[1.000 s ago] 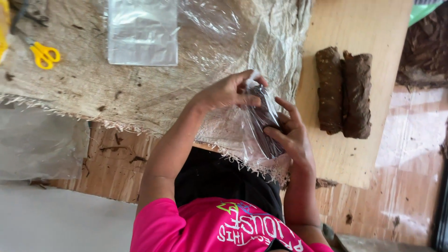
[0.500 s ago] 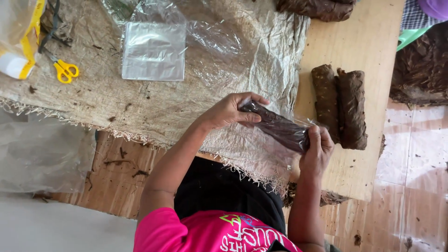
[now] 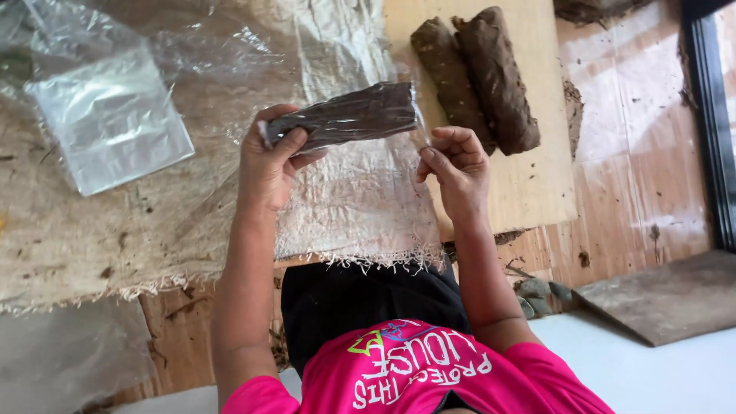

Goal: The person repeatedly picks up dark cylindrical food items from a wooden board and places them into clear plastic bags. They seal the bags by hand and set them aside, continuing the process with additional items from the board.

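Now my left hand grips the plastic-wrapped brown roll; my right hand pinches its free end, best kept taut.

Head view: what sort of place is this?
Likely an informal floor-level packing spot: a woven sack as work mat, a plywood board bearing two brown rolls, and clear plastic bags.

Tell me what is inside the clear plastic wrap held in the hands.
Inside the plastic wrap is a dark brown roll, gripped at one end by the left hand; the right hand pinches the wrap's other end. The left fingers cover that end of the roll.
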